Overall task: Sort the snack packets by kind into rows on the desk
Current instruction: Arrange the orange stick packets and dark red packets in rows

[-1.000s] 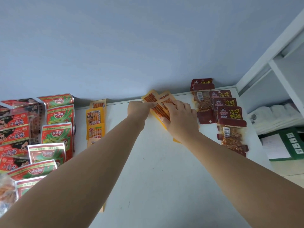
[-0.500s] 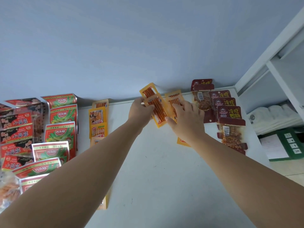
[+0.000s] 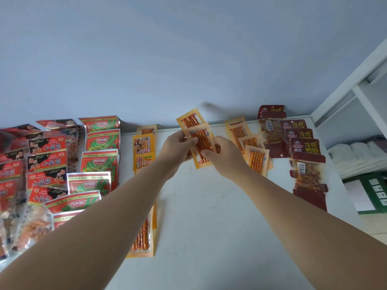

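Note:
Both hands hold two overlapping orange stick-snack packets (image 3: 200, 139) lifted above the white desk (image 3: 209, 216). My left hand (image 3: 178, 147) pinches their left edge, thumb on top. My right hand (image 3: 222, 153) grips the lower right part. More orange stick packets (image 3: 254, 152) lie in a row to the right. Dark red packets (image 3: 301, 143) form a row at the far right. Another orange row (image 3: 144, 147) runs down the desk's left-middle, with one packet (image 3: 143, 233) near my left forearm. Red-green packets (image 3: 100, 143) and red-black packets (image 3: 47, 162) fill the left.
A blue-grey wall (image 3: 167, 59) rises behind the desk. A white shelf unit (image 3: 356, 97) stands at the right with rolled white items (image 3: 356, 149) inside. A green board with papers (image 3: 372, 191) lies below it. Bare desk shows between my forearms.
Both hands lifted two orange stick packets from the right-hand orange row and carried them leftward and toward me. The packets left behind are now uncovered.

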